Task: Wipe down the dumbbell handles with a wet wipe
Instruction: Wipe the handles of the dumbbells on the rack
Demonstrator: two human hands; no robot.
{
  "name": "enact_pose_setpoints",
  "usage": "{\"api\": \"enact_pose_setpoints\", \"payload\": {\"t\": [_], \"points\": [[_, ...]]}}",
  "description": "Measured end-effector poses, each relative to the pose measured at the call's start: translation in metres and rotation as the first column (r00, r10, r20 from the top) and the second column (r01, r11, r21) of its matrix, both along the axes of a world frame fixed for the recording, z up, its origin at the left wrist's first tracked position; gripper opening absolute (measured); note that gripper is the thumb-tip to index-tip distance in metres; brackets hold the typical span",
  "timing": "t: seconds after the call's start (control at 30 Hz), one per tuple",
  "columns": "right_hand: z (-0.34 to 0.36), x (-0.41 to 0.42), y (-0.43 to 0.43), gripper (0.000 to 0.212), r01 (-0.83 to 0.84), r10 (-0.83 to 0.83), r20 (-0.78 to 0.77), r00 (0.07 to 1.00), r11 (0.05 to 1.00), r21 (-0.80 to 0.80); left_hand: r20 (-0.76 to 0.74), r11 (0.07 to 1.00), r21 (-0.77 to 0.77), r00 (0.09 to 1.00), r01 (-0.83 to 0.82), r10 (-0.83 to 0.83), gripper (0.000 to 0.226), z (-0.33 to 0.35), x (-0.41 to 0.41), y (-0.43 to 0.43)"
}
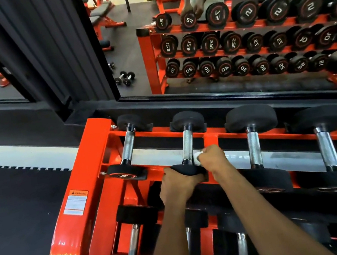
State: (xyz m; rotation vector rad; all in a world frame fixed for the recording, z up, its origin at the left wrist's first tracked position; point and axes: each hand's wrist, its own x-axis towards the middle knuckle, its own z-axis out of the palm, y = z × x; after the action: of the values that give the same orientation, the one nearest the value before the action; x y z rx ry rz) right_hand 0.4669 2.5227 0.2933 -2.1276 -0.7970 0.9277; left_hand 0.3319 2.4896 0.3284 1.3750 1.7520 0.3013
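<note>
This is a gym with a black rubber floor (pixel 18 217) on the left and a big mirror (pixel 236 35) on the wall. An orange dumbbell rack (pixel 93 161) stands below the mirror. It has a warning sticker (pixel 76 202) whose small print is too blurry to read. On the top shelf, the first dumbbell (pixel 127 148) lies alone. Next comes the second dumbbell (pixel 187 144). The left hand (pixel 178 186) curls over its near black end and hides most of it. The wet wipe (pixel 196 158) sits at the low end of the silver handle and seems to touch it. Only a small white bit shows, because the right hand (pixel 213 157) is closed around the rest. Further right lie a third dumbbell (pixel 254 147) and a fourth dumbbell (pixel 326 147). The arms cover much of the lower shelf.
</note>
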Motion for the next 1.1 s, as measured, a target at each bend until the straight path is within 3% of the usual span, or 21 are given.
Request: {"api": "enact_pose_setpoints", "payload": {"t": [0.27, 0.33, 0.4, 0.47, 0.53, 0.6, 0.67, 0.77, 0.87, 1.0, 1.1], "points": [[0.014, -0.001, -0.008, 0.018, -0.053, 0.050, 0.068, 0.996, 0.998, 0.039, -0.013, 1.000, -0.006, 1.000, 0.008, -0.008, 0.109, 0.001, 0.000, -0.001], [0.028, 0.005, -0.006, 0.025, -0.155, 0.137, 0.123, 0.983, 0.977, 0.148, -0.018, 1.000, -0.005, 1.000, 0.008, -0.008, 0.108, -0.001, 0.001, 0.000], [0.047, 0.004, 0.005, 0.031, -0.363, 0.294, 0.268, 0.917, 0.895, 0.259, -0.029, 1.000, 0.003, 0.999, 0.014, -0.014, 0.108, -0.002, 0.002, 0.000], [0.053, 0.002, 0.019, 0.039, -0.660, 0.538, 0.423, 0.729, 0.717, 0.226, -0.036, 1.000, 0.014, 0.999, 0.021, -0.020, 0.108, -0.004, 0.000, -0.001], [0.051, -0.001, 0.030, 0.043, -0.867, 0.767, 0.530, 0.362, 0.486, -0.112, -0.030, 0.999, 0.020, 0.999, 0.027, -0.026, 0.108, -0.005, 0.000, -0.001], [0.051, -0.005, 0.038, 0.044, -0.838, 0.859, 0.512, -0.007, 0.275, -0.472, -0.022, 0.999, 0.017, 0.999, 0.027, -0.027, 0.107, -0.007, 0.000, -0.001], [0.057, -0.008, 0.045, 0.043, -0.796, 0.875, 0.455, -0.162, 0.157, -0.584, -0.027, 1.000, 0.013, 0.999, 0.028, -0.028, 0.107, -0.008, 0.001, 0.000], [0.067, -0.008, 0.051, 0.042, -0.787, 0.872, 0.430, -0.234, 0.090, -0.610, -0.051, 0.999, 0.016, 0.998, 0.032, -0.031, 0.109, -0.010, 0.001, 0.000], [0.074, -0.010, 0.053, 0.041, -0.785, 0.857, 0.455, -0.240, 0.104, -0.610, -0.067, 0.999, 0.011, 0.997, 0.032, -0.031, 0.111, -0.011, 0.001, 0.001], [0.062, -0.022, 0.052, 0.041, -0.722, 0.852, 0.413, -0.324, 0.060, -0.689, -0.068, 0.999, 0.023, 0.997, 0.036, -0.035, 0.108, -0.011, 0.000, 0.001], [0.069, -0.016, 0.059, 0.038, -0.788, 0.901, 0.368, -0.228, 0.052, -0.614, -0.078, 0.998, 0.035, 0.996, 0.045, -0.043, 0.109, -0.013, 0.000, 0.001]]}}
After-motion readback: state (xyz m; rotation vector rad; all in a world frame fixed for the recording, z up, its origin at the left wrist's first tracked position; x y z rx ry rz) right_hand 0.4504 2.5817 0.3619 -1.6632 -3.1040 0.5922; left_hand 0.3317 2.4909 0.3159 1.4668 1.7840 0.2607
